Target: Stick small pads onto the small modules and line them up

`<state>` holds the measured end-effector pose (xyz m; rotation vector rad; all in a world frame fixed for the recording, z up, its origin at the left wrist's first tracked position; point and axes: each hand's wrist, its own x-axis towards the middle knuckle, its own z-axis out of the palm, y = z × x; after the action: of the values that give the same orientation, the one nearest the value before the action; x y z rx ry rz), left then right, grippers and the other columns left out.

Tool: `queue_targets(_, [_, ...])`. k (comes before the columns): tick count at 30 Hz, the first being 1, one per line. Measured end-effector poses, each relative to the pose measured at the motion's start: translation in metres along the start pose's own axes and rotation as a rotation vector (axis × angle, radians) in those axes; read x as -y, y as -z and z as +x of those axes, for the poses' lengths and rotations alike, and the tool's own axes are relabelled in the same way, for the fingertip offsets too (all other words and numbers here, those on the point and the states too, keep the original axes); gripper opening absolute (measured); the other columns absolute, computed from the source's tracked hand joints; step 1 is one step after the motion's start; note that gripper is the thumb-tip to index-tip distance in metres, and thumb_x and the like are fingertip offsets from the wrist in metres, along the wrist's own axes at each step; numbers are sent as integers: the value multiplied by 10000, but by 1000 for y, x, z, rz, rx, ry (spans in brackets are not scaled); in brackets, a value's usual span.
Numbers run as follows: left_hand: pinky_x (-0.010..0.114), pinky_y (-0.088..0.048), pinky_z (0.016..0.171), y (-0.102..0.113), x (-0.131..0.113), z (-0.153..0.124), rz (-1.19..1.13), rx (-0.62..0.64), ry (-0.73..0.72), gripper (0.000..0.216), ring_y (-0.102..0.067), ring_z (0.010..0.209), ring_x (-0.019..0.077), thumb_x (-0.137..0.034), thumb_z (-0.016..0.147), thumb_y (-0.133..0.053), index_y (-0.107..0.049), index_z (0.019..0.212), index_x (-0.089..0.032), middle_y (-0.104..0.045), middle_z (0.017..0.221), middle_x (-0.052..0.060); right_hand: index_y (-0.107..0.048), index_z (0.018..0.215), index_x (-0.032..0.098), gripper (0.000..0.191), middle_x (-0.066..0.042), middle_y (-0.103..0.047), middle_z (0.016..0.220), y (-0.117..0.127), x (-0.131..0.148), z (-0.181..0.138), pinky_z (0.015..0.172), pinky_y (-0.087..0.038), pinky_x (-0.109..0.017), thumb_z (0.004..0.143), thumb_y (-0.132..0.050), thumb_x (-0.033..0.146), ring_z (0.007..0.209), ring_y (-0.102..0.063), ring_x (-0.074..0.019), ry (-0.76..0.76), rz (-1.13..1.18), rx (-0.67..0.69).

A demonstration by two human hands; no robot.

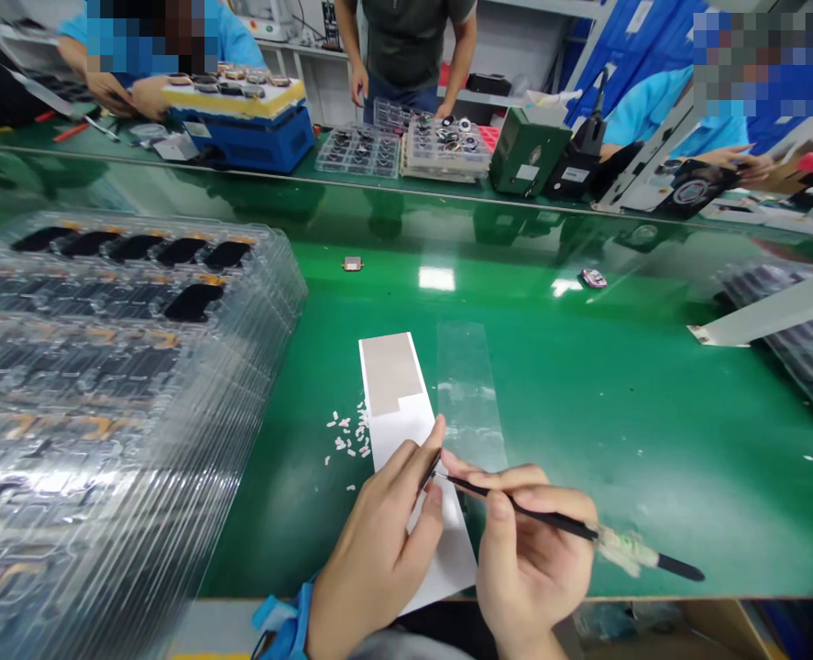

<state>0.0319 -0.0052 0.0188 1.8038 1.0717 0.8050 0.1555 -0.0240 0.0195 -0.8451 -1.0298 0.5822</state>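
My left hand (379,536) is closed in a pinch on a small thin dark part (431,469) held over a white paper strip (396,394) on the green table (619,412). My right hand (530,559) grips black tweezers (571,524), whose tips touch the small part at my left fingertips. A clear film strip (467,390) lies beside the white strip. Several tiny white scraps (347,438) are scattered to the left of the white strip.
A tall stack of clear plastic trays (104,385) with dark parts fills the left side. Two small parts (352,264) (593,279) lie farther out. More trays (805,357) sit at right. Across the table other people work beside a blue box (247,128) and trays (406,147).
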Motion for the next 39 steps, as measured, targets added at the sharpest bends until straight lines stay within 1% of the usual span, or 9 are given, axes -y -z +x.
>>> queue_targets(4, [249, -481, 889, 1, 0, -2, -12, -9, -34, 588, -595, 995, 169, -183, 1035, -348, -196, 1588, -313, -596, 1086, 32, -532, 1036, 215, 250, -22, -678, 909, -1, 0, 0, 827, -671, -358, 939, -500, -13, 916, -755, -172, 19, 1, 4])
queue_targets(9, [243, -475, 899, 1, 0, -1, -8, -23, -54, 571, -596, 1008, 169, -193, 1043, -342, -212, 1588, -303, -607, 1094, 38, -528, 1042, 209, 259, -29, -689, 930, 0, -2, -1, 823, -670, -345, 930, -510, -24, 940, -751, -170, 23, -14, 3])
queue_targets(15, [266, -483, 873, 2, -1, -1, -30, -12, -25, 529, -595, 979, 182, -243, 1056, -336, -258, 1579, -277, -609, 1084, 54, -528, 1041, 209, 246, -25, -683, 915, 0, -2, -1, 823, -678, -365, 938, -508, -14, 920, -754, -171, 38, -27, 11])
queue_targets(23, [281, -477, 852, 1, -1, -1, -44, -8, -5, 528, -581, 958, 188, -251, 1058, -332, -253, 1579, -271, -594, 1062, 55, -529, 1037, 201, 249, -28, -685, 915, 0, -1, 0, 827, -679, -365, 934, -504, -25, 917, -754, -171, 54, -44, 15])
queue_targets(26, [292, -477, 848, 1, 0, 0, -55, -16, -3, 512, -574, 936, 188, -250, 1056, -339, -295, 1564, -290, -583, 1044, 48, -531, 1036, 194, 264, -38, -696, 918, 1, -2, -1, 826, -677, -356, 919, -509, -41, 937, -748, -175, 79, -50, 18])
queue_targets(30, [285, -480, 796, 1, 0, 1, -54, -28, 5, 507, -570, 866, 174, -225, 1054, -324, -319, 1548, -337, -566, 995, 30, -524, 1052, 192, 273, -48, -705, 948, 2, -4, -2, 846, -670, -364, 916, -501, -43, 952, -745, -181, 99, -62, 40])
queue_targets(33, [285, -479, 800, 1, 0, 1, -55, -28, 0, 509, -576, 879, 173, -215, 1050, -327, -331, 1543, -345, -571, 996, 28, -512, 1080, 197, 285, -51, -703, 982, 3, -3, -2, 830, -677, -378, 920, -495, -39, 958, -745, -187, 123, -70, 57])
queue_targets(36, [289, -481, 817, 1, 0, 0, -54, -25, -5, 501, -581, 902, 178, -224, 1052, -327, -339, 1544, -320, -583, 1011, 38, -509, 1080, 196, 287, -48, -708, 984, 4, -2, -2, 834, -678, -380, 920, -494, -42, 977, -749, -196, 129, -72, 75])
queue_targets(39, [289, -487, 822, 1, 0, -1, -52, -25, -22, 507, -584, 919, 189, -245, 1054, -324, -313, 1560, -279, -596, 1021, 52, -514, 1069, 192, 280, -49, -715, 972, 4, -1, -1, 839, -678, -376, 920, -494, -44, 985, -752, -203, 136, -78, 86])
